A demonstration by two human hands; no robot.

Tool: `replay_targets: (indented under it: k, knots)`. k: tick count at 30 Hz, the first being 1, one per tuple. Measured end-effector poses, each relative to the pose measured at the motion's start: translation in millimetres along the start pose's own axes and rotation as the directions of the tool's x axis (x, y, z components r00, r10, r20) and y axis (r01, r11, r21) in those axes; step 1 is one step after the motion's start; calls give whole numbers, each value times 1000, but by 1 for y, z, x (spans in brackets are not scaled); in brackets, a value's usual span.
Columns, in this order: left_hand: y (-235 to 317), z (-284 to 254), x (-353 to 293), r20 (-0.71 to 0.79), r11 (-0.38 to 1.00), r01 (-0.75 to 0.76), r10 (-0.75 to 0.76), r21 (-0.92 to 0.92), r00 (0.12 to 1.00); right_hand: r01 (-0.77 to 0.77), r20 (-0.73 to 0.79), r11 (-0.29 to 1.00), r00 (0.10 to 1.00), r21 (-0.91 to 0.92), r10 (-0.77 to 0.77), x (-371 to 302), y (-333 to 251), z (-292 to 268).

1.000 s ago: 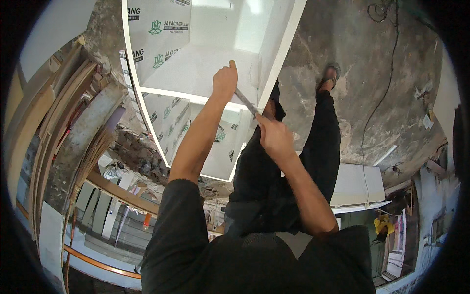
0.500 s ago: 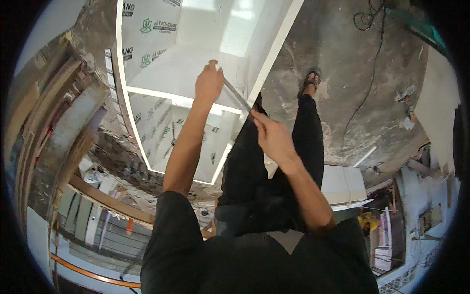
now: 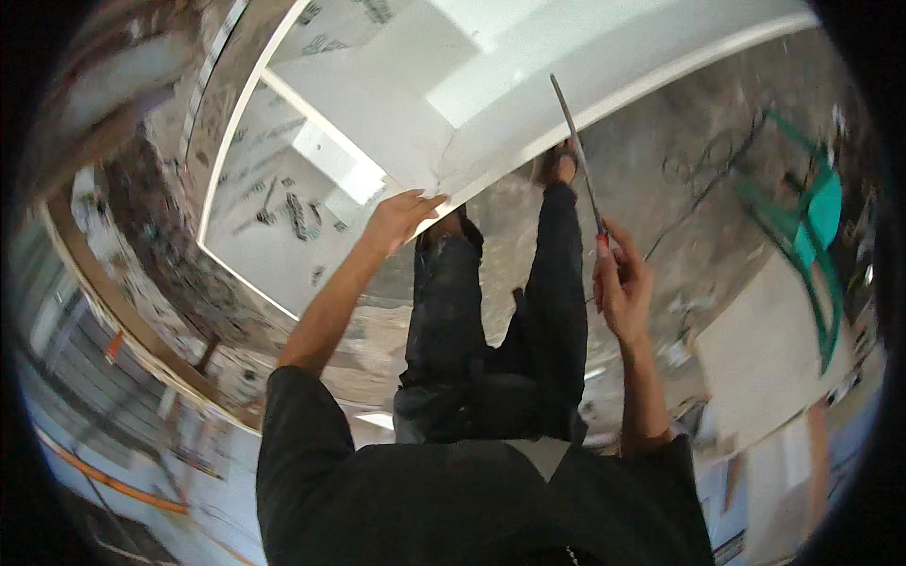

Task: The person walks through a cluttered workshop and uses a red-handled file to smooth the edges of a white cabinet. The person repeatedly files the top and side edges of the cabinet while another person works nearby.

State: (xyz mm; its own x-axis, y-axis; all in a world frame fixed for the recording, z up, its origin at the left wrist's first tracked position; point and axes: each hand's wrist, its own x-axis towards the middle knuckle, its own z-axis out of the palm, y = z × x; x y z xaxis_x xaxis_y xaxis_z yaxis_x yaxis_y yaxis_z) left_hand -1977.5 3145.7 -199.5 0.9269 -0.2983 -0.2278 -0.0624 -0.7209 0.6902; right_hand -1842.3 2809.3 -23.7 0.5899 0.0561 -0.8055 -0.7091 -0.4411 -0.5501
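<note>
My right hand (image 3: 625,288) is closed around the red handle of a long, thin metal file (image 3: 580,156). The file points up and away, its tip over a large white cabinet (image 3: 510,179). At the near edge of that cabinet, by the end of its inner divider (image 3: 326,123), my left hand (image 3: 401,224) rests with its fingers stretched across the rim. Nothing is held in the left hand. The cabinet's open side faces up, and printed lining covers part of its inside.
A green plastic chair (image 3: 823,226) stands at the right, near a pale board (image 3: 764,344). A dark cable (image 3: 694,203) lies on the rough concrete floor (image 3: 651,141). At the left runs a wooden beam (image 3: 142,330). My legs stand beside the cabinet.
The left hand has let go of the file's far end and moved down onto the cabinet rim. My right hand has lifted the file off the edge and rightward. The view has turned.
</note>
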Motion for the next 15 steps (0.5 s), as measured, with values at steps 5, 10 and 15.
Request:
replay_targets:
  k: [5,10,15]
  knots:
    - [45,1,-23,-164,989,98,-115,-110,980,174,174,946,976,-272,-129,23,-8,-39]
    - [127,33,-61,-200,925,343,-371,-162,907,198,439,919,898,-341,-31,43,-30,-43]
    - [121,24,-23,-245,556,532,-802,-638,545,-92,583,975,789,-200,194,48,-37,4]
